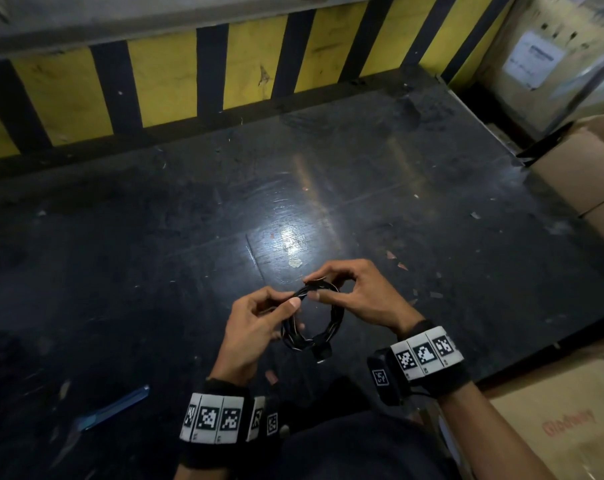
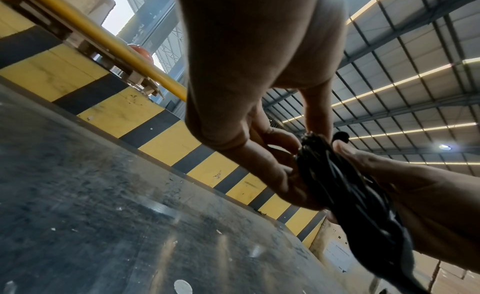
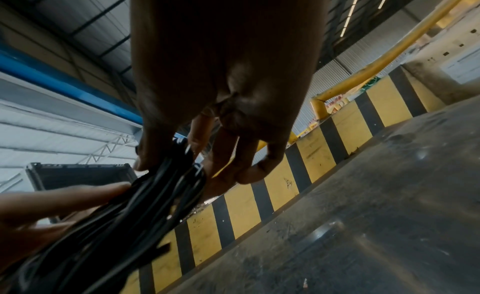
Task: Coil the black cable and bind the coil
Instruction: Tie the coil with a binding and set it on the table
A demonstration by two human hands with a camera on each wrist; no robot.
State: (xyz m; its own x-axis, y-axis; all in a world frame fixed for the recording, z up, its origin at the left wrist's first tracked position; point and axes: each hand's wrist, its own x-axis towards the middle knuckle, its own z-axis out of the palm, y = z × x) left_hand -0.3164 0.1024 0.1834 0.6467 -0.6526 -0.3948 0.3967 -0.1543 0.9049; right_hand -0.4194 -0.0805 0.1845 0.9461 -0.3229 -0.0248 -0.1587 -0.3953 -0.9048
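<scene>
Black cable [image 1: 312,323] is coiled into a small ring held above the dark desk [image 1: 155,237], left hand [image 1: 255,327] pinching its upper left and right hand [image 1: 359,292] pinching the top strands.

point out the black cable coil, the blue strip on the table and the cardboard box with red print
black cable coil [image 1: 323,336], head view, lower right arc of the ring
blue strip [image 1: 115,408], head view, middle of its length
cardboard box [image 1: 567,441], head view, top face near the red print
</scene>
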